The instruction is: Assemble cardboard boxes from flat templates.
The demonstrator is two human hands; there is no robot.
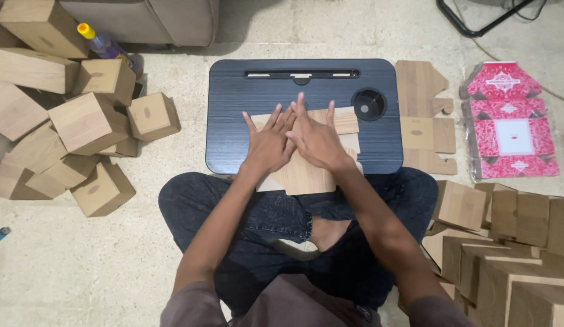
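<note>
A flat wood-grain cardboard box blank (306, 175) lies on a black lap tray (233, 121) across my crossed legs. My left hand (268, 142) presses flat on the blank's left half, fingers spread. Beside it, my right hand (318, 138) lies palm down on the blank's middle, fingers pointing away from me; the two hands touch at the thumbs. Neither hand grips anything. The blank's near edge hangs over the tray's front rim.
A heap of folded wood-grain boxes (82, 121) covers the floor at left, with a bottle (103, 43) behind it. Flat wood-grain blanks (422, 115) and red patterned blanks (509, 121) lie right of the tray. More folded boxes (506, 242) stack at lower right.
</note>
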